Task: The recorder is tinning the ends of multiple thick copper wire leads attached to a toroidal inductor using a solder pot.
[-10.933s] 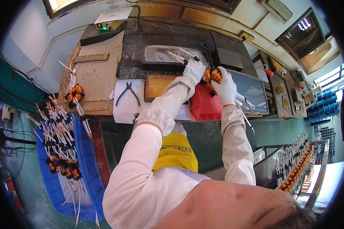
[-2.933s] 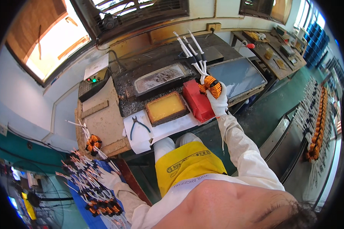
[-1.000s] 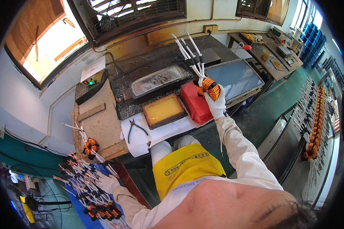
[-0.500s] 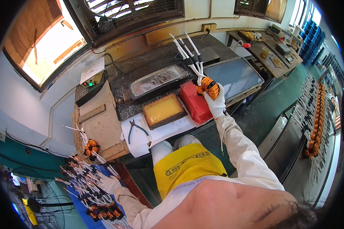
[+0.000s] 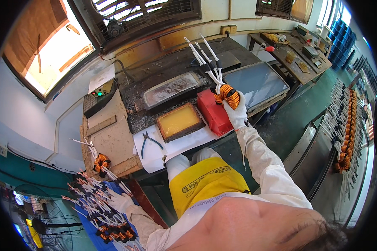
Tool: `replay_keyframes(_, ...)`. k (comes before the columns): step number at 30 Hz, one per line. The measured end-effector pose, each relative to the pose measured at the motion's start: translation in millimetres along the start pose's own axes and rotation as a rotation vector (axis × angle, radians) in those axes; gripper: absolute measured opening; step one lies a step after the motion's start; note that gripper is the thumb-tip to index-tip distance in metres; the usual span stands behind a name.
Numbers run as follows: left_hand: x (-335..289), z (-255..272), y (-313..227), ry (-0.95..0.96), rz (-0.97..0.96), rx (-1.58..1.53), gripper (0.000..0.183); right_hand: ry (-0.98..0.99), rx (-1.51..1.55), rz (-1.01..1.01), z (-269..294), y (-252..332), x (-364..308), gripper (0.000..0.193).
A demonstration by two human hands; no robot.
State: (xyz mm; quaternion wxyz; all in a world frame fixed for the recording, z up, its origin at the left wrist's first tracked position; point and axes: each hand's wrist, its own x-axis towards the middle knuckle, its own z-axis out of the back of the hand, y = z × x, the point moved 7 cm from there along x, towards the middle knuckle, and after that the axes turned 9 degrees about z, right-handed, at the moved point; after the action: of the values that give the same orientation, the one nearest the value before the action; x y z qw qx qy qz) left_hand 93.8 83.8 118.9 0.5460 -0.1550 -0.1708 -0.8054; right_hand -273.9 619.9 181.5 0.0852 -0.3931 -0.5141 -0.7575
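Observation:
My right hand [image 5: 237, 112], in a white glove, is closed around a ring-shaped coil [image 5: 227, 96] wound with orange copper wire. Its white-sleeved leads [image 5: 214, 74] point up and away, ending in bare tips. The coil hangs above the right edge of a red box [image 5: 213, 113]. At lower left, my gloved left hand [image 5: 120, 201] rests among the white leads of several similar coils [image 5: 115, 232] piled in a blue bin [image 5: 88, 224]. Its fingers look curled, but what they grip is lost among the leads. One more coil [image 5: 101, 163] lies at the bench's left corner.
A tray of yellow liquid [image 5: 179, 121] stands before a long metal-filled trough [image 5: 171, 90]. Cutting pliers [image 5: 150, 144] lie on white paper. A grey shallow tray [image 5: 259, 83] is at right. Rows of finished coils [image 5: 347, 138] line a rack; a fan [image 5: 37, 224] stands lower left.
My left hand has shifted very slightly among the leads in the bin. My right hand holds the coil in nearly the same place.

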Motion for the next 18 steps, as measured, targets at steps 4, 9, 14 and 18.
replay_keyframes(4,0,2,-2,-0.015,-0.012,0.004,0.08,0.003,-0.007,0.038,-1,-1,2,0.065)
replay_keyframes(9,1,-1,-2,0.0,-0.014,0.013,0.081,-0.01,-0.014,0.056,0,-1,1,0.064)
replay_keyframes(14,2,-31,10,-0.06,0.007,0.004,0.081,0.002,0.033,0.033,-4,-3,1,0.064)
replay_keyframes(18,3,-15,-3,0.008,0.026,0.011,0.081,-0.005,-0.007,0.024,1,-8,0,0.064)
